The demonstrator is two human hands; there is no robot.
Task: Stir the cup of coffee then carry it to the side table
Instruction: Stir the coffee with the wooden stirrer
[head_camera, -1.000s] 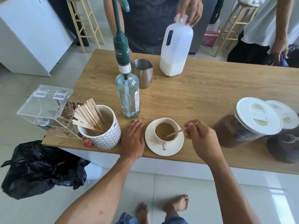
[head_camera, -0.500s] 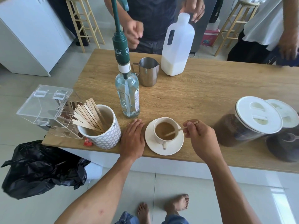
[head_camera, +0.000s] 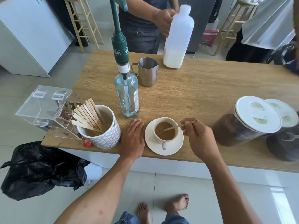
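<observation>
A white cup of milky coffee (head_camera: pixel 165 132) stands on a white saucer (head_camera: pixel 150 143) near the front edge of the wooden table (head_camera: pixel 202 89), its handle towards me. My right hand (head_camera: pixel 199 137) pinches a thin wooden stir stick (head_camera: pixel 174 127) whose far end dips into the coffee. My left hand (head_camera: pixel 132 139) lies flat on the table just left of the saucer, fingers together, holding nothing.
A patterned mug of wooden stir sticks (head_camera: pixel 100 128) and a clear acrylic box (head_camera: pixel 43 107) sit at the left. A pump bottle (head_camera: pixel 127 88), steel pitcher (head_camera: pixel 148 71) and milk jug (head_camera: pixel 177 39) held by another person stand behind. Two lidded coffee jars (head_camera: pixel 252 120) at right. Black bag (head_camera: pixel 40 168) on the floor.
The person across the table has shifted the milk jug right and now grips it by the side. My right hand has barely moved the stick in the cup. My left hand stays put.
</observation>
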